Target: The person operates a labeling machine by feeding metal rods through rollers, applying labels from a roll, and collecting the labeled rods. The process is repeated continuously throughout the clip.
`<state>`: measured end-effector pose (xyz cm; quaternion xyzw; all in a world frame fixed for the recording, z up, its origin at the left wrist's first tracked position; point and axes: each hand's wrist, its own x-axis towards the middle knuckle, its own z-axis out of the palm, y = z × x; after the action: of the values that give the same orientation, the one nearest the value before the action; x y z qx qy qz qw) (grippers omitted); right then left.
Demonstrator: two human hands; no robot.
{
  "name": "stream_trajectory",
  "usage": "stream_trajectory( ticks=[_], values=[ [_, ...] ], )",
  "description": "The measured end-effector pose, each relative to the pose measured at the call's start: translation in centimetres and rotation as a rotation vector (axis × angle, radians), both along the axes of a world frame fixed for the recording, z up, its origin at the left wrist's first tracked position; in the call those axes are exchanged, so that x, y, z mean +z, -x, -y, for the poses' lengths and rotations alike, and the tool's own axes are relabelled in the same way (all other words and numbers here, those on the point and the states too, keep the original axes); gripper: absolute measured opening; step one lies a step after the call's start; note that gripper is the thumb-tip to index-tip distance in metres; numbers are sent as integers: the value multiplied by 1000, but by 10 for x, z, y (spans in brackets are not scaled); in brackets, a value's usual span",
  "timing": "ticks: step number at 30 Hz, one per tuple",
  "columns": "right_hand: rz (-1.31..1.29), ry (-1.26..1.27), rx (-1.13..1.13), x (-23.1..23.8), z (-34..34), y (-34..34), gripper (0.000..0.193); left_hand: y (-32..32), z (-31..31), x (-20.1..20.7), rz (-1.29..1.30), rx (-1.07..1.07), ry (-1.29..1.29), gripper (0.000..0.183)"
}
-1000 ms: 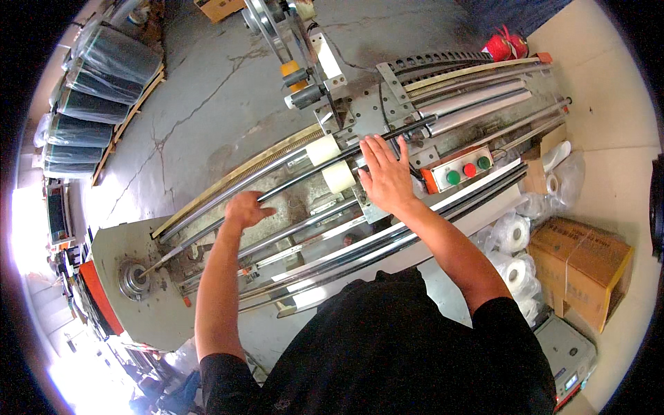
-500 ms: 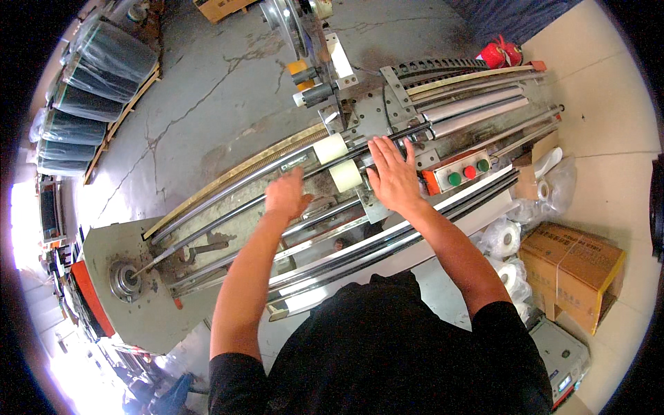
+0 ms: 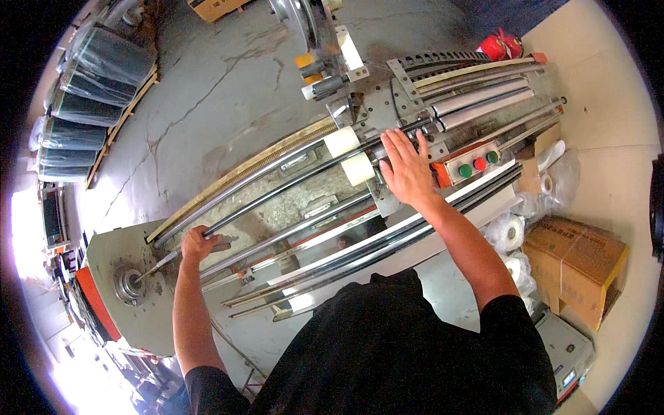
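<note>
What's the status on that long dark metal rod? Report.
Left hand curled over rod. Right hand open, fingers spread over it. Two cream cylindrical rollers flank rod between hands.

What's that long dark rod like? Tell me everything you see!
The long dark rod looks smooth and shiny, maybe metal. It slants across the machine, higher in the picture toward the right, passing between two cream rollers. The left hand curls around its left part; the right hand lies open over its right part, seemingly touching it.

Plastic-wrapped dark rolls (image 3: 109, 91) on a pallet (image 3: 136, 104), cracked grey floor (image 3: 221, 59), clear-wrapped white rolls (image 3: 510, 235) beside a strapped carton (image 3: 577, 263), grey device (image 3: 561, 342) with a lit screen (image 3: 570, 378)
</note>
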<state>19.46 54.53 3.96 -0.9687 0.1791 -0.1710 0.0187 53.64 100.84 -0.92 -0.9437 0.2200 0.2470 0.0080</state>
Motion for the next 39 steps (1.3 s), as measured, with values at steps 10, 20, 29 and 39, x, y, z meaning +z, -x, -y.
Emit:
stream_trajectory(
  ticks=[10, 20, 29, 39],
  values=[
    [-16, 33, -12, -1, -2, -2, 57, 48, 161, 8, -200, -421, 36, 60],
    [-31, 48, 29, 7, 0, -2, 56, 139, 263, 41, 17, -523, 325, 67],
    [-57, 10, 45, 10, 3, -2, 58, 70, 114, 13, 33, -232, 266, 51],
    [18, -10, 47, 0, 3, 1, 61, 47, 78, 18, 83, -98, 34, 53]
  ],
)
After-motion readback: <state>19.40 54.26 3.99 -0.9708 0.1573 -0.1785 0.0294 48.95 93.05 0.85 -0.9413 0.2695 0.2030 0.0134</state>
